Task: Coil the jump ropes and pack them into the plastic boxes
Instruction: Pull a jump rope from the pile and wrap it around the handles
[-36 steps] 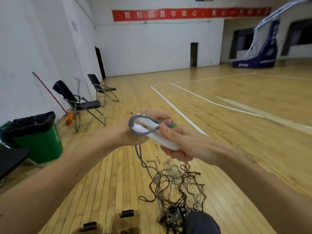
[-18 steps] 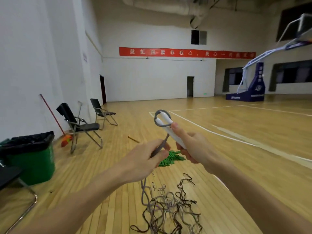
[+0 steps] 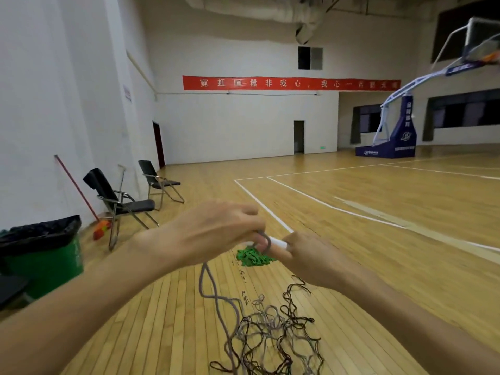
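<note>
Grey jump rope [image 3: 206, 282]: held up between both hands, with a small loop bent over the tip of a white handle [image 3: 278, 242]; two twisted strands hanging from the left hand down into the tangle.
Tangle of ropes [image 3: 273, 334]: grey and dark cords heaped on the wooden floor [image 3: 378, 266] right below the hands, running off the bottom edge.
Room to move: court boards with white lines stretching right and ahead to the far wall; green pile [image 3: 253, 257] on the floor just beyond the hands; folding chairs [image 3: 127, 204], broom [image 3: 100, 230] and green bin [image 3: 46, 255] along the left wall, well apart from the ropes.
Left hand [image 3: 216, 231]: back turned upward, fingers curled, pinching the rope loop.
Right hand [image 3: 311, 259]: fingers wrapped round the handle, tip pointing left.
Writing: red banner [image 3: 290, 83] on the far wall, white Chinese characters, right end blurred; lettering on the blue hoop stand [image 3: 392, 139] too small to read.
</note>
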`<action>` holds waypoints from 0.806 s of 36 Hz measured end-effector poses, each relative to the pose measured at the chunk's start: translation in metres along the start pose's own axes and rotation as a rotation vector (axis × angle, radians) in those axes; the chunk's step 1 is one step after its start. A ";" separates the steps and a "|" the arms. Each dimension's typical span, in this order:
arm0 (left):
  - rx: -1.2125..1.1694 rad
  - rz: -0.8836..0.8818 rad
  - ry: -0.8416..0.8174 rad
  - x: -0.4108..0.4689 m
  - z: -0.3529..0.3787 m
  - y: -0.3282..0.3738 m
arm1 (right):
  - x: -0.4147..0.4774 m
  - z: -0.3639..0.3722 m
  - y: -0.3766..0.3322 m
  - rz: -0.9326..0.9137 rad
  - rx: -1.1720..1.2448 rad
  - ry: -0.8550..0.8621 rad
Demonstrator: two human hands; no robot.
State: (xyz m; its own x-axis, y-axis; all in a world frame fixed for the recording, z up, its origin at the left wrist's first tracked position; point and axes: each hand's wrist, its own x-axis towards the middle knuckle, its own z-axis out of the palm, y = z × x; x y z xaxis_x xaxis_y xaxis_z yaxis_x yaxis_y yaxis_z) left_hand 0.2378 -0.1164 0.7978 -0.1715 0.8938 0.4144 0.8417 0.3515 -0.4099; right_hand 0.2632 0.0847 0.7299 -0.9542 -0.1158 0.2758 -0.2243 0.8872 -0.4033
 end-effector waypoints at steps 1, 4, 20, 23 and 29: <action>-0.056 -0.035 -0.021 0.003 -0.006 -0.002 | -0.001 -0.001 -0.003 -0.038 -0.004 -0.020; -0.270 -0.164 -0.077 0.009 -0.021 -0.012 | -0.009 -0.005 -0.011 -0.146 -0.041 -0.030; -0.568 -0.288 -0.102 0.013 -0.017 -0.004 | -0.029 -0.010 -0.040 -0.297 0.144 0.004; -0.684 -0.329 -0.056 0.002 -0.012 0.001 | -0.037 -0.011 -0.039 -0.281 0.325 -0.014; -1.059 -0.637 -0.021 -0.029 0.004 0.029 | -0.051 -0.028 -0.037 -0.100 0.695 0.005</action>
State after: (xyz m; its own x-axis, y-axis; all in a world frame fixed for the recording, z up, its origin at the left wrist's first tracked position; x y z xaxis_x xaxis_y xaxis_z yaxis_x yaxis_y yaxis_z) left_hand 0.2652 -0.1309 0.7705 -0.7026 0.6533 0.2820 0.6028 0.3359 0.7237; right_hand 0.3253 0.0702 0.7550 -0.9219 -0.1783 0.3440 -0.3870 0.3809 -0.8398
